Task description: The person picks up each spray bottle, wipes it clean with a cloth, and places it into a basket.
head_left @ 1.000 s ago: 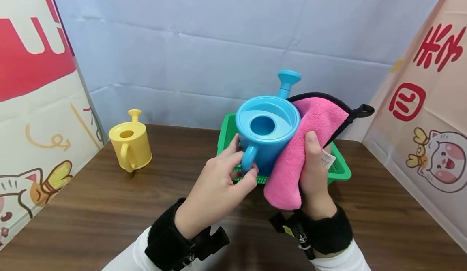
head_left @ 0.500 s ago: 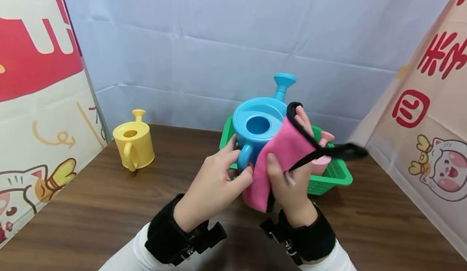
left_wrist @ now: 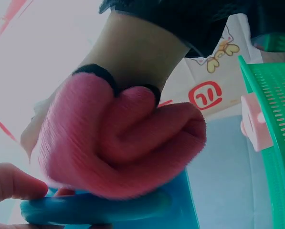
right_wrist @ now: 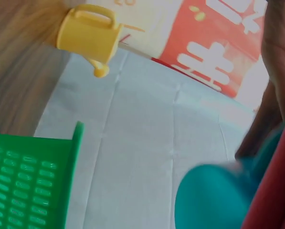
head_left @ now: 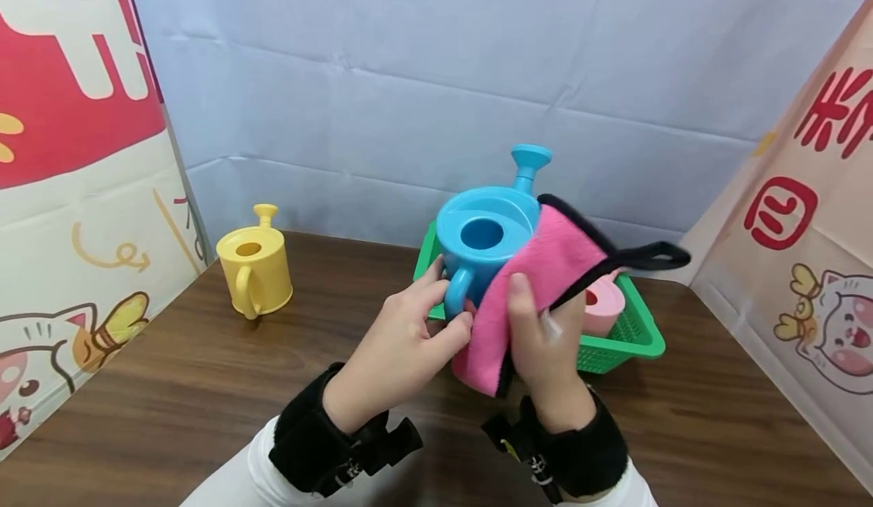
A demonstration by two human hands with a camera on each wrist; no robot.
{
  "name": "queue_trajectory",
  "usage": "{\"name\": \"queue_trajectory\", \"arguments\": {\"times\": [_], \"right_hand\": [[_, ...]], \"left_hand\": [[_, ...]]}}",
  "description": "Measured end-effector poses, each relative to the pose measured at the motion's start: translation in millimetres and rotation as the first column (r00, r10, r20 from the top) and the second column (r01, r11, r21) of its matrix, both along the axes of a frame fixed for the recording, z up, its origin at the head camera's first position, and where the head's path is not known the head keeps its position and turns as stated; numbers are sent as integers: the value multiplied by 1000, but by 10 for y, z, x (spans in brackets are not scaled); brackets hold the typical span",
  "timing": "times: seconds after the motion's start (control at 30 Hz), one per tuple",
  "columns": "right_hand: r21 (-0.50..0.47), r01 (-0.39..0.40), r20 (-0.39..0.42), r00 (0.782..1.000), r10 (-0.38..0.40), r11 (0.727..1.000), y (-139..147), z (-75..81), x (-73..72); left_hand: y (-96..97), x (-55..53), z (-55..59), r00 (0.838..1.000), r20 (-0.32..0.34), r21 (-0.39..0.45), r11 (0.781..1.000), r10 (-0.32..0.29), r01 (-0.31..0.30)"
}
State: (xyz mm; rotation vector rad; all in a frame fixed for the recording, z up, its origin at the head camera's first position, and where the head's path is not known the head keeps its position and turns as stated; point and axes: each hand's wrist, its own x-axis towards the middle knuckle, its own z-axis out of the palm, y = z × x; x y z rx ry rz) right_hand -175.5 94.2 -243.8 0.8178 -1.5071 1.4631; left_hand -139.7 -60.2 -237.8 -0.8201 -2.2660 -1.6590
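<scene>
My left hand (head_left: 402,340) grips the handle of a blue toy watering can (head_left: 470,215), its spout pointing up and away. In the left wrist view, fingers and thumb close round that blue handle (left_wrist: 94,210). A pink cloth (head_left: 525,276) with black edging and a black loop is bunched in my right hand (head_left: 549,355), thumb on top, and lies against the can's right side. The folded pink cloth (left_wrist: 123,143) overlaps the handle in the left wrist view. The can is held in front of and over the green basket; the right hand's fingertips are hidden behind the cloth.
A green perforated basket (head_left: 630,333) stands behind the hands, with a pink watering can (head_left: 602,306) inside at its right. A yellow watering can (head_left: 255,272) stands on the brown wooden table (head_left: 327,295) at left. Printed and pale blue cloth screens surround the table.
My right hand has moved left and slightly down with the cloth, across the can's side, uncovering the pink watering can. The blue can has shifted slightly left; the left hand keeps its grip.
</scene>
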Motion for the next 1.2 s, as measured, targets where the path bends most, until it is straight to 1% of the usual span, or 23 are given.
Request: {"name": "queue_trajectory", "arguments": {"times": [0.03,0.07,0.13,0.2,0.23,0.3,0.37,0.43,0.5,0.53,0.6,0.63,0.67,0.7,0.77,0.83,0.87,0.93,0.97,1.03,1.2], "right_hand": [[45,49,-37,998,-48,998,-25,-9,0],[79,84,-67,995,-79,993,-43,-6,-6],[125,154,-98,985,-142,980,-62,-7,-13],[148,183,-102,980,-170,972,-56,-10,-18],[155,177,-102,981,-162,972,-43,-4,-19],[158,133,-86,989,-121,979,-11,12,-29],[139,60,-53,997,-54,988,22,22,-46],[101,-16,-7,1000,16,995,69,22,-60],[25,-106,73,992,104,994,121,16,-63],[-18,-136,110,984,137,991,149,16,-64],[-92,-168,178,967,182,982,196,14,-56],[-120,-175,202,959,197,977,208,14,-50],[-133,-172,212,957,198,976,213,14,-42],[-125,-150,209,962,173,981,209,13,-37],[-73,-117,151,980,127,990,159,1,-32],[13,-45,53,998,44,999,82,0,-31],[54,4,-3,1000,-4,999,41,-3,-30],[127,94,-100,992,-81,987,-29,-5,-26],[151,137,-133,984,-117,979,-57,-4,-24],[177,196,-172,971,-166,965,-88,-8,-18],[190,208,-167,970,-177,959,-73,-13,-29]], "left_hand": [[-6,4,-2,1000,0,-2,1000,4,-4],[-14,6,-4,1000,0,-4,1000,7,-7],[-25,5,-5,1000,-5,-6,1000,8,-8],[-34,-2,-6,1000,-16,-8,1000,8,-8],[-35,-2,-7,1000,-23,-7,1000,7,-7],[-37,-2,-7,999,-33,5,1000,-3,3],[-42,1,-4,999,-38,17,1000,-5,6],[-47,6,2,999,-31,30,1000,-8,9],[-45,10,4,1000,-16,38,999,-13,14],[-41,11,3,1000,-7,38,999,-16,17],[-26,13,-1,1000,6,38,999,-25,24],[-15,14,-3,999,11,39,999,-30,30],[-4,14,-5,999,12,39,999,-34,33],[5,17,-4,999,7,37,999,-36,35],[4,22,1,999,-5,37,999,-34,34],[0,26,6,999,-17,34,999,-28,29],[-3,29,8,1000,-20,32,999,-24,24],[-10,31,13,1000,-25,30,999,-12,13],[-12,30,14,1000,-24,30,1000,-7,8],[-16,30,16,1000,-22,28,1000,-2,3],[-12,28,-2,1000,-6,29,1000,-13,13]]}}
